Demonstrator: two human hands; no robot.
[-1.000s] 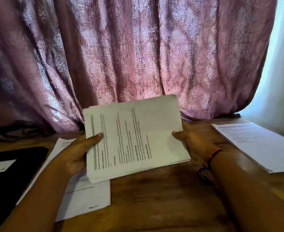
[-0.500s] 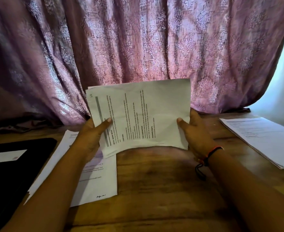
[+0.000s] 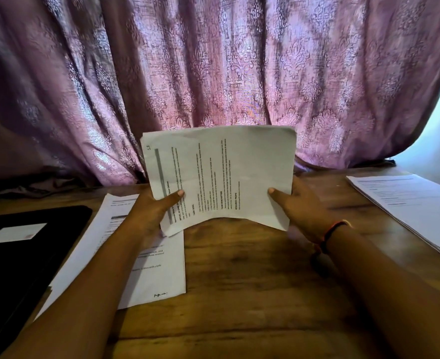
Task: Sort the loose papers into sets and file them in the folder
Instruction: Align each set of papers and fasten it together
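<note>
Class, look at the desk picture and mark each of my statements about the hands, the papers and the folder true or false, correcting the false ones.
1. The left hand and the right hand both hold one stack of papers. True.
2. The black folder lies at the right of the table. False: it lies at the left.
3. The print on the held stack runs sideways. True.
4. A cord band is on the left wrist. False: it is on the right wrist.
5. A pile of papers lies flat at the table's right. True.
</note>
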